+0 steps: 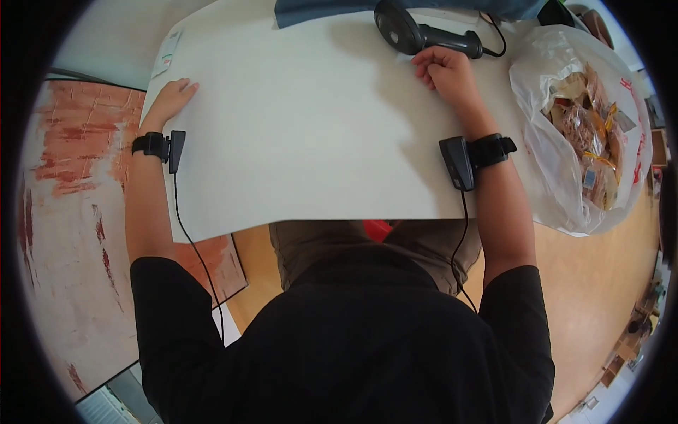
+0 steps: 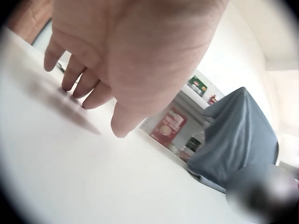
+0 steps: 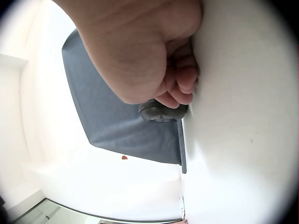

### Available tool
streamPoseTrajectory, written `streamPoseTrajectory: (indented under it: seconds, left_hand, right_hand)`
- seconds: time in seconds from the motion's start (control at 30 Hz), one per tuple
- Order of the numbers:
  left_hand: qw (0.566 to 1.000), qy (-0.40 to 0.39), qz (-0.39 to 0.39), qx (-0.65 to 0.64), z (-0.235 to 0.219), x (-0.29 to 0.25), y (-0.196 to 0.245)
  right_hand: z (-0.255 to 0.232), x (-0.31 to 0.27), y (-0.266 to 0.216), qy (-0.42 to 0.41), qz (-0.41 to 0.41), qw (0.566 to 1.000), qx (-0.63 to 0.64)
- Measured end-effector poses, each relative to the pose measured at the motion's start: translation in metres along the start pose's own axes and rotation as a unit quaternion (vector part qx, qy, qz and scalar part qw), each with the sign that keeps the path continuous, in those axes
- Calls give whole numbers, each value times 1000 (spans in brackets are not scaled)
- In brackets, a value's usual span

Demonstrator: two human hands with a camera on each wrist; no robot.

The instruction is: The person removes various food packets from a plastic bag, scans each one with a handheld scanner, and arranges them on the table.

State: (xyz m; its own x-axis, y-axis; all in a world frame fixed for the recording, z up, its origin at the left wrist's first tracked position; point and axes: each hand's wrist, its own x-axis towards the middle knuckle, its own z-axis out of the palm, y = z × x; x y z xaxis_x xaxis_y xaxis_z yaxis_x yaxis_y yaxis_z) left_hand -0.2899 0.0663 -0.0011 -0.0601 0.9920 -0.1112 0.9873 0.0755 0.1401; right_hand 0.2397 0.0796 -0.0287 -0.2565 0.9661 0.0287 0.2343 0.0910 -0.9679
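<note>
My left hand (image 1: 173,101) is over the left edge of the white table (image 1: 296,127), its fingers loosely extended and nothing in them. In the left wrist view the left palm (image 2: 140,60) shows, with a shadow under the fingertips. Toward the far right side, my right hand (image 1: 446,74) rests at the table, fingers loosely curled and holding nothing. Just beyond it lies a black handheld barcode scanner (image 1: 399,30) with a cable; the hand overlaps its handle in the head view. Behind the right fingers (image 3: 187,77), part of the scanner (image 3: 161,113) shows in the right wrist view.
A clear plastic bag (image 1: 526,78) of packaged food (image 1: 586,127) sits at the table's right side. Blue-grey fabric (image 1: 332,12) covers something at the far edge. A reddish painted panel (image 1: 92,141) stands left of the table. Cables run from both wrist cameras.
</note>
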Motion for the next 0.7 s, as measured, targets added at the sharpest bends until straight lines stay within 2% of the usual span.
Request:
streamPoseTrajectory:
  seconds: [0.1, 0.2, 0.23, 0.3, 0.33, 0.4, 0.43, 0.5, 0.57, 0.6, 0.63, 0.67, 0.7]
  left_hand:
    - [995, -79, 17, -60, -12, -36, 49]
    - [997, 3, 54, -49, 16, -46, 50]
    - [989, -21, 53, -137, 14, -51, 62]
    - [947, -71, 54, -308, -1, -65, 107]
    - [928, -93, 77, -354, -7, -70, 127]
    - [879, -139, 118, -441, -13, -79, 167]
    - [864, -135, 145, -463, -10, -82, 189]
    - [829, -133, 195, -507, 0, -85, 230]
    - [781, -172, 203, -565, 17, -85, 258]
    - [755, -190, 205, -592, 26, -83, 267]
    - [778, -193, 205, -561, 33, -81, 272]
    - [801, -194, 205, -528, 38, -79, 276]
    - [823, -192, 204, -495, 43, -77, 277]
  right_hand:
    - [1, 2, 6, -9, 1, 1000, 4]
    - [0, -2, 2, -15, -10, 1000, -4]
    - [0, -7, -1, -15, -15, 1000, -9]
    - [-6, -20, -16, -23, -50, 998, -2]
    - [-13, -28, -27, -27, -68, 997, 0]
    - [-36, -52, -54, 11, -153, 987, -39]
    - [-50, -63, -65, 29, -195, 979, -58]
    - [-90, -85, -72, 114, -248, 938, -215]
    - [-101, -124, -114, 187, -170, 890, -378]
    - [-127, -126, -97, 205, -119, 874, -423]
    - [-167, -125, -71, 221, -69, 854, -466]
    - [-202, -128, -49, 199, -113, 790, -569]
    - [-216, -138, -37, 197, -121, 767, -598]
